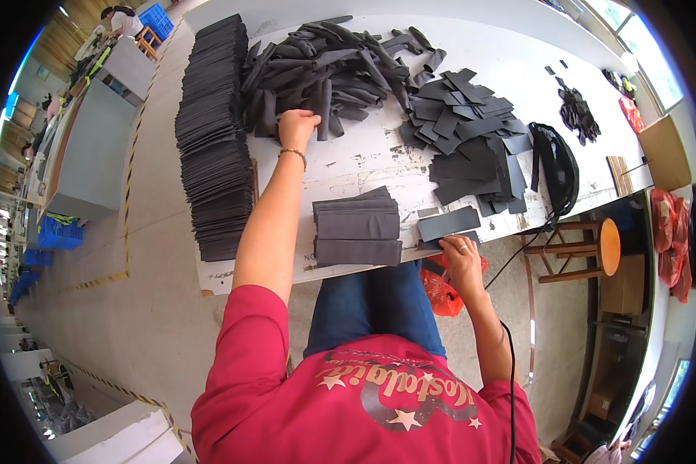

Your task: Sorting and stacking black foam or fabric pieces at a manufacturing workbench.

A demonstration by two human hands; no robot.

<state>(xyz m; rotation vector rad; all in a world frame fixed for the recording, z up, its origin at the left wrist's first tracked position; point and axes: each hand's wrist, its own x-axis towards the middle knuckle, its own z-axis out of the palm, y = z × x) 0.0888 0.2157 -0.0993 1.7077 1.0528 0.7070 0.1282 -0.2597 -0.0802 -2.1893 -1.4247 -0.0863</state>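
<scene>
My left hand [298, 127] reaches to the near edge of a heap of curled black fabric-like strips [325, 62]. Its fingers are closed around the end of one black strip [322, 104]. My right hand [462, 264] is at the table's near edge, fingers bent and pinched at the lower side of a flat dark rectangular piece [447, 224]. Another dark piece shows just under that one. Between my hands lies a neat stack of flat black pieces [357, 226], overlapped in rows.
A long row of tightly stacked black pieces [213, 139] lines the white table's [348, 166] left side. Loose flat pieces [468, 116] spread at right, beside a black mesh-like bag [557, 170]. A cord runs past my right arm. A wooden stool [607, 247] and red plastic bag [441, 298] are below.
</scene>
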